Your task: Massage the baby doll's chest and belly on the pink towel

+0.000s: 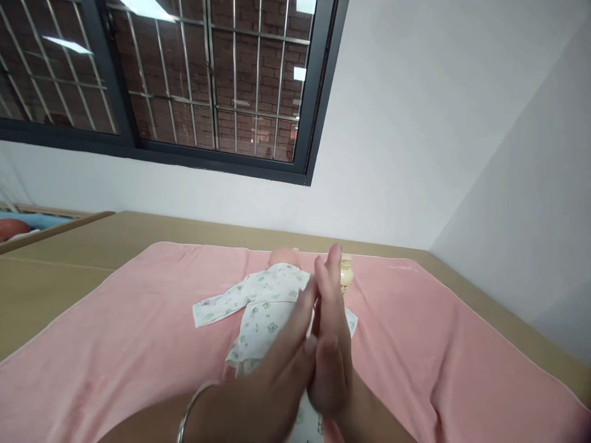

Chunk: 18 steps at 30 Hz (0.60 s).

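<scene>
My left hand (287,364) and my right hand (332,341) are raised palm to palm in front of me, their fingers stretched straight and pointing away. I see nothing held between them. Beyond and below lies a baby doll (265,317) in a white printed top, one sleeve spread out to the left. Its head (283,256) points toward the wall, and my hands hide much of its middle and right side. A small cream-coloured bottle (346,271) is just past my right fingertips, partly covered by them.
A pink blanket (406,344) with a few creases is spread under the doll on a tan surface (83,246). White walls (392,123) rise behind and to the right. A dark-framed window (305,154) with metal bars is above. A blue-lined bin or bed (46,220) stands at far left.
</scene>
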Motion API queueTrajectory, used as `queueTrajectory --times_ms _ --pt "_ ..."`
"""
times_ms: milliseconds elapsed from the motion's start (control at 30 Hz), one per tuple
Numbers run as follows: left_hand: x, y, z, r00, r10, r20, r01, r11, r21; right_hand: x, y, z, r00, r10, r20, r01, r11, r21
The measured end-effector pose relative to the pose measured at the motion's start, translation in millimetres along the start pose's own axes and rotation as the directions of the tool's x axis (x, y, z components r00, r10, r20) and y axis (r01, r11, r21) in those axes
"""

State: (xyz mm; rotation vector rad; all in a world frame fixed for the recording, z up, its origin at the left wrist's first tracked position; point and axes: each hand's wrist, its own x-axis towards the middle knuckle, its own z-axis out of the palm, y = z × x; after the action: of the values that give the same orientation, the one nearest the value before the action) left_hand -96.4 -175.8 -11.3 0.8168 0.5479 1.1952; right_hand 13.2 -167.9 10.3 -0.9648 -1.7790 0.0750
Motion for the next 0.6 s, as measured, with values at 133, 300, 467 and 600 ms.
queueTrajectory --times_ms 133,300,467,600 --pt "63 19 -12.5 0.917 0.386 -0.100 -0.322 0.865 0.385 27 35 13 0.977 0.194 0.088 -0.200 0.978 0.063" --pt "144 1 -66.4 0.786 0.496 -0.369 -0.207 0.773 0.600 36 84 56 0.825 0.329 0.460 -0.251 0.942 -0.223" --pt "168 -28 -99.4 0.777 0.535 -0.331 -0.142 0.662 0.736 23 115 80 0.776 0.229 0.587 -0.021 0.940 -0.339" --pt "166 -40 -103.1 0.795 0.526 -0.303 -0.100 0.606 0.789 22 133 82 0.782 0.390 0.487 -0.159 0.879 -0.449"
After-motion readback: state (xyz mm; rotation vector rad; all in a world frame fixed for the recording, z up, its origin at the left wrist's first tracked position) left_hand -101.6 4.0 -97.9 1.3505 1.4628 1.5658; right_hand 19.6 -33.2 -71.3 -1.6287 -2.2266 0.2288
